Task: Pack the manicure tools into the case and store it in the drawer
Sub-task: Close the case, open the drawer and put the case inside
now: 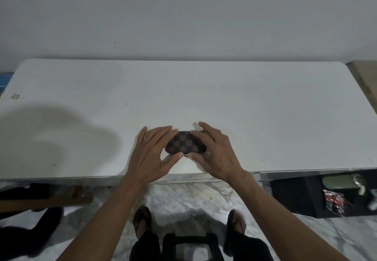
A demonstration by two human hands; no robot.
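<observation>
Each hand, the left hand (152,154) and the right hand (214,154), hides one end of the checkered case (184,143).

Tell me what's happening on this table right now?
A person standing at a white table holds a small checkered case between both hands. The left hand and right hand each pinch an end of it. The case looks closed and sits near the table's front edge. No loose tools are visible.

Head cam, looks fwd and down over white table (244,101), hands near.
</observation>
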